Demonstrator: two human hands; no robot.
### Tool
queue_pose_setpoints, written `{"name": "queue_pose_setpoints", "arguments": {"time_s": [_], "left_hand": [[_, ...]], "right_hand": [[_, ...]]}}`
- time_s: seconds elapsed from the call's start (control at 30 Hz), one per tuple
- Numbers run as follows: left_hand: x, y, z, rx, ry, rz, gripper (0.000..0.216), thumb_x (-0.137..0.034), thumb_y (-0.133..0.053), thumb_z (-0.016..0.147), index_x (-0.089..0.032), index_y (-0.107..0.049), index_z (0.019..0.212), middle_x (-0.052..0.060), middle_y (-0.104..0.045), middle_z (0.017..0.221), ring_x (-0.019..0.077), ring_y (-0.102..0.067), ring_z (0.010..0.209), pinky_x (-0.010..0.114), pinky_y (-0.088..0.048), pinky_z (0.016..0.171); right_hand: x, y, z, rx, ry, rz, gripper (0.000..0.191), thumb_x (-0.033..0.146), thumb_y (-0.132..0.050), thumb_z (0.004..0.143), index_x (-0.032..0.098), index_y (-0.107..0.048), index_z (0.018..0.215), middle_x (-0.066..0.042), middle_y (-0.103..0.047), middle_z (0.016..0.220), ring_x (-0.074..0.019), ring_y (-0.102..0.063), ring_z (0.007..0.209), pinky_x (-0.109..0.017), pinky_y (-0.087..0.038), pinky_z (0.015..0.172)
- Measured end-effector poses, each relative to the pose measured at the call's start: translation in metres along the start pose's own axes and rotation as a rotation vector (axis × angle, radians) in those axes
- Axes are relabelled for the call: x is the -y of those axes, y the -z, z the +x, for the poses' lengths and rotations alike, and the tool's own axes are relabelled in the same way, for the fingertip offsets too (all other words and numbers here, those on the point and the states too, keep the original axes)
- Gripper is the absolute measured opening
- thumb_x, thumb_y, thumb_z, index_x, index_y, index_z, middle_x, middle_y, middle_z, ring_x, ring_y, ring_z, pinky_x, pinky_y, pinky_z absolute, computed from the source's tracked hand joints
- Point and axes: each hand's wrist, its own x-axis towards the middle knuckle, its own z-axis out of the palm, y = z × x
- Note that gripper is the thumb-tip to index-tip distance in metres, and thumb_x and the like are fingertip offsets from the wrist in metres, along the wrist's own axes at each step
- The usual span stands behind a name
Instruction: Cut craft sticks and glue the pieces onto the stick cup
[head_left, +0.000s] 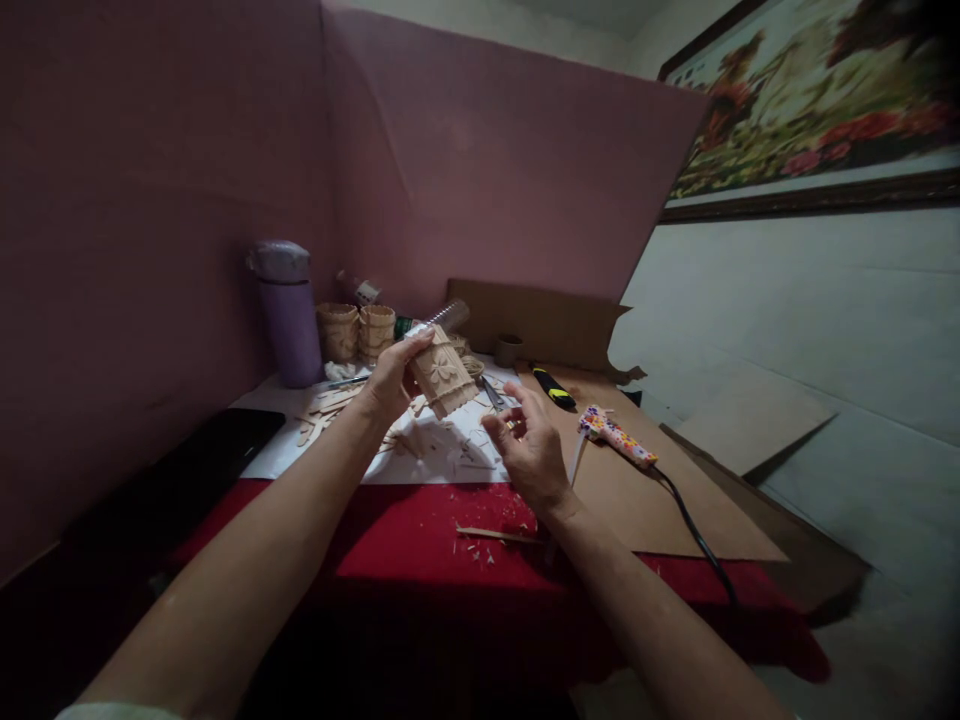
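Note:
My left hand [394,378] is closed around a small box made of wooden sticks [444,374], with a flower shape on its face, held tilted above the white sheet [450,455]. My right hand [529,448] hovers just right of it, palm turned up, fingers loosely curled with a small object I cannot make out between them. A floral-patterned glue gun [616,437] lies on brown cardboard [660,500] right of my right hand, its black cord running toward me.
A purple flask [289,312] and two wooden stick cups [356,332] stand at the back. A black-and-yellow cutter [555,388], loose sticks [499,535] and shavings lie on the red cloth [420,540]. A dark flat object [202,455] sits left. Pink board walls surround the back.

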Motion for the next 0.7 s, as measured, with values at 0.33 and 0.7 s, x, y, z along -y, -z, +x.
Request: {"name": "queue_pose_setpoints", "arguments": {"time_s": [0.33, 0.7], "left_hand": [[-0.005, -0.003, -0.004, -0.006, 0.060, -0.168, 0.020, -0.030, -0.071, 0.072, -0.015, -0.065, 0.084, 0.002, -0.069, 0.070, 0.0160, -0.065, 0.061, 0.028, -0.053, 0.061], [-0.007, 0.001, -0.001, -0.056, 0.078, -0.283, 0.020, -0.026, -0.074, 0.068, -0.017, -0.062, 0.081, -0.001, -0.068, 0.066, 0.0147, -0.065, 0.058, 0.030, -0.056, 0.064]], "right_hand": [[0.024, -0.006, 0.029, 0.606, -0.562, 0.431, 0.050, 0.045, -0.076, 0.069, 0.014, -0.059, 0.103, -0.002, -0.061, 0.073, -0.0051, -0.041, 0.043, -0.019, -0.027, 0.038], [0.081, 0.080, 0.038, -0.076, -0.008, 0.736, 0.026, 0.040, -0.071, 0.081, 0.022, -0.056, 0.068, 0.011, -0.026, 0.044, -0.0049, -0.016, 0.037, -0.019, -0.015, 0.036]]}}
